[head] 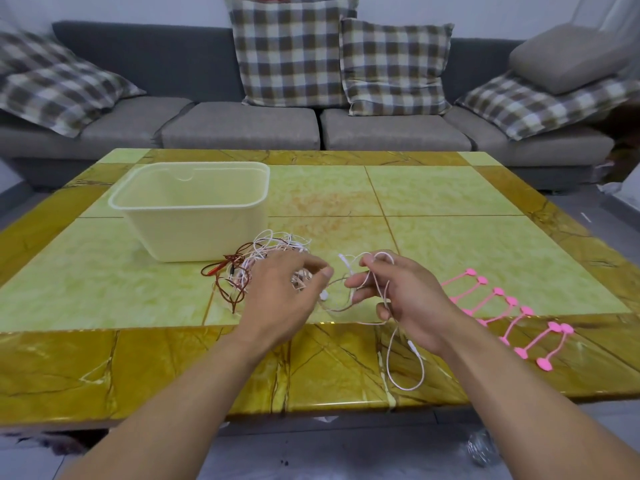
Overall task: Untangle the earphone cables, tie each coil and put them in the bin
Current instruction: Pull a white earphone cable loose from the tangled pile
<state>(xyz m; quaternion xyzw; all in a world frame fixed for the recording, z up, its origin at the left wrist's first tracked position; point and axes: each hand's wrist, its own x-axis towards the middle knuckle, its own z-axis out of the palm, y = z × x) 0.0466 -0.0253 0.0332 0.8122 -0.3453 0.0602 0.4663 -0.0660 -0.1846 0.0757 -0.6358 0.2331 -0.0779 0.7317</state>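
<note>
Earphone cables (266, 261): tangled pile, white and dark red wires, on table just near-right of bin, partly hidden behind left hand
White cable (405, 362): one strand pulled out of pile, runs between both hands, loop hangs down over near table edge
Left hand (277, 292): over right side of pile, fingers curled, thumb and forefinger tips close on white strand, looks like a pinch
Right hand (394, 292): right of pile, fingers curled round white cable, loops held against palm; forefinger stretched toward left hand
Bin (156, 202): cream plastic, open top, upright, left-centre of table, touching far edge of pile or just beside it, cannot tell which
Ties (502, 310): pink strips with round ends, laid in a row on right side of table, apart from pile
Table (450, 202): yellow-green marble pattern, brown border
Sofa (242, 129): grey, far side, checked cushions (291, 46) on it
</note>
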